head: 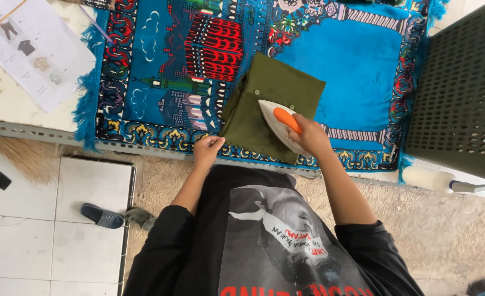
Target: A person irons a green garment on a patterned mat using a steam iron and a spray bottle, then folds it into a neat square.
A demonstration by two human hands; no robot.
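Head view: right hand [310, 134] fingers wrapped round iron [278, 127] handle, on folded olive garment [264, 107] (soft, likely shifts) on rug [357, 66]; left hand [207, 149] fingers curled, pinning its near edge.

White printed sheet [31, 49], table's top-left corner

Table [12, 129]: blue rug [357, 66], paper sheet [26, 49], white bottle [434, 180].

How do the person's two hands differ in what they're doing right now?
The right hand grips the orange handle of the white iron on top of the folded olive garment. The left hand holds no tool; it rests curled at the garment's near edge. Both are bare.
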